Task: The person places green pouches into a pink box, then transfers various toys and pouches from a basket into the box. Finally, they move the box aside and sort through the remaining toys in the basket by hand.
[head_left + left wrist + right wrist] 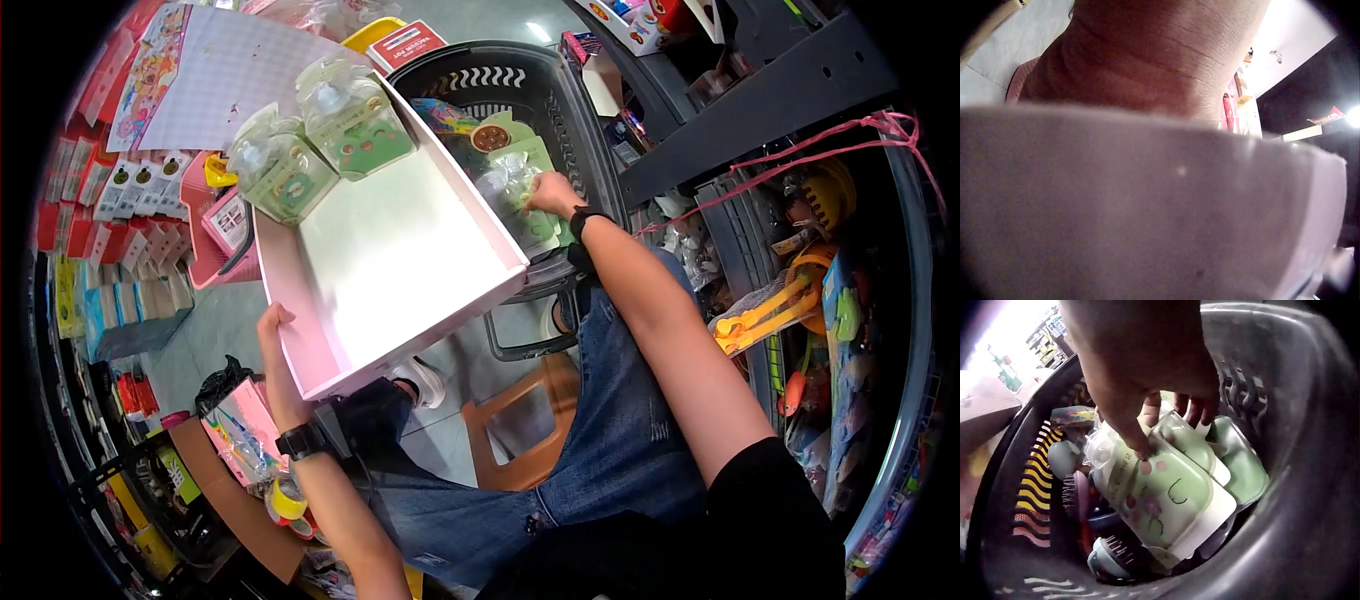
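Note:
My left hand (272,335) grips the side wall of a shallow pink box with a white floor (380,270), held tilted over my lap. In the left wrist view the box's wall (1135,200) covers most of the picture, hiding the fingers. At the box's far end lie two green blister packs, one on the left (290,180) and one on the right (360,135). My right hand (553,193) reaches into a black plastic basket (590,130). There its thumb and fingers pinch the upper edge of a green blister pack (1175,494), which overlaps other green packs (1241,465).
Hairbrushes (1113,559) lie lower in the basket. Below stand its handle (530,350) and a brown stool (485,430). A grey shelf beam (740,120) with pink string is at right. A pink basket (205,265) and hanging goods stand at left.

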Demonstrator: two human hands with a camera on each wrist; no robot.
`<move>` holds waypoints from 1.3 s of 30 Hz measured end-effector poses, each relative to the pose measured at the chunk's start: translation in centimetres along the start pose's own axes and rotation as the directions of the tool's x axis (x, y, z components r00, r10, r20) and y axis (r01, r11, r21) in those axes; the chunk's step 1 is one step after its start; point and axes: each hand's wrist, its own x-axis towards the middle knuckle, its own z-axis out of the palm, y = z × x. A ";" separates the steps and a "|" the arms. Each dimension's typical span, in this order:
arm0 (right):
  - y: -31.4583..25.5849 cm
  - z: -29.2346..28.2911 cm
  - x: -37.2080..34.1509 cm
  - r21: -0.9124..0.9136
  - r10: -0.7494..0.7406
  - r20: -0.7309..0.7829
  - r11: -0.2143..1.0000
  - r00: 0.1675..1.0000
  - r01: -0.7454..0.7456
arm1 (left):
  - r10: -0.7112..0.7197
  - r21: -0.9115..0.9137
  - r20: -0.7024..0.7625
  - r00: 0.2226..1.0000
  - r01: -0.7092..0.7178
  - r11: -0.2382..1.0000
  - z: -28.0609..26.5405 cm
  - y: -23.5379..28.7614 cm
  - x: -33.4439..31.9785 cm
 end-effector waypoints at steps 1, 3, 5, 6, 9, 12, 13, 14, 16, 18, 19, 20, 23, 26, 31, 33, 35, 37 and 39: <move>0.0 0.2 0.1 0.083 -0.036 -0.009 0.996 0.999 0.036 | 0.016 0.010 -0.002 1.000 -0.016 1.000 0.1 0.1 -0.1; -0.4 0.5 0.0 0.244 -0.104 -0.036 0.963 0.994 0.110 | 0.038 0.031 -0.009 0.999 -0.038 0.999 0.2 0.1 -0.2; -1.0 0.4 -0.5 0.222 -0.101 -0.097 0.968 0.990 0.120 | 0.037 0.034 0.001 0.999 -0.037 0.999 0.2 0.2 -0.1; -1.1 0.2 -0.9 0.212 -0.097 -0.132 0.969 0.987 0.123 | 0.029 0.026 0.016 0.999 -0.029 0.999 0.2 0.3 -0.1; -2.1 -1.1 -2.0 0.186 -0.119 -0.402 0.960 0.908 0.208 | -0.017 -0.063 0.086 0.996 0.022 0.998 0.6 0.7 0.1; -3.5 -4.8 -4.1 0.135 -0.149 -0.577 0.952 0.803 0.274 | -0.084 -0.132 0.057 0.995 0.091 0.987 0.8 0.7 0.3; -3.7 -6.3 -4.5 0.101 -0.191 -0.652 0.937 0.734 0.333 | -0.097 -0.109 0.039 0.995 0.100 0.989 0.3 0.2 1.3; -4.0 -7.9 -5.2 0.109 -0.169 -0.717 0.931 0.676 0.348 | -0.131 -0.113 0.040 0.991 0.134 0.985 -0.1 -0.5 2.0; -4.8 -11.8 -7.5 0.283 -0.062 -0.689 0.894 0.722 0.347 | -0.160 -0.109 0.055 0.986 0.165 0.980 -0.4 -1.0 2.4; -6.4 -14.8 -10.7 0.345 -0.013 -0.740 0.851 0.673 0.396 | -0.120 -0.128 0.027 0.992 0.122 0.984 -0.1 -1.1 1.9; -6.0 -15.8 -10.8 0.506 0.024 -0.715 0.707 0.699 0.494 | -0.122 -0.146 0.026 0.992 0.125 0.981 -0.6 -1.5 2.1; -5.1 -16.8 -10.5 0.531 0.000 -0.716 0.650 0.699 0.544 | -0.121 -0.166 0.029 0.992 0.124 0.978 -0.8 -1.9 2.6; -6.0 -18.3 -12.7 0.727 -0.103 -0.603 0.336 0.791 0.598 | -0.085 -0.172 0.086 0.993 0.099 0.980 -0.1 -1.2 2.0; -7.5 -18.2 -16.3 0.927 -0.295 -0.371 -0.062 0.881 0.369 | -0.061 -0.164 0.208 0.976 0.097 0.982 -1.8 -4.7 6.1; -10.0 -16.3 -20.1 0.978 -0.679 -0.205 -0.173 0.705 0.119 | -0.002 -0.099 0.143 0.990 0.016 0.995 -1.9 -5.2 6.3; -12.3 -15.6 -23.7 0.981 -0.631 -0.145 -0.189 0.762 0.030 | -0.023 -0.091 0.114 0.993 0.034 0.995 -1.7 -5.1 6.2; -12.8 -15.3 -24.9 0.991 -0.647 -0.116 -0.128 0.754 0.042 | -0.030 -0.096 0.102 0.994 0.040 0.995 -1.6 -4.8 6.0; -12.9 -15.3 -25.2 0.996 -0.669 -0.069 -0.083 0.740 0.018 | -0.031 -0.110 0.101 0.994 0.042 0.993 -1.2 -4.5 5.8; -12.4 -15.0 -25.2 0.997 -0.583 -0.082 -0.040 0.809 0.072 | -0.032 -0.127 0.103 0.994 0.045 0.991 -1.0 -4.2 5.7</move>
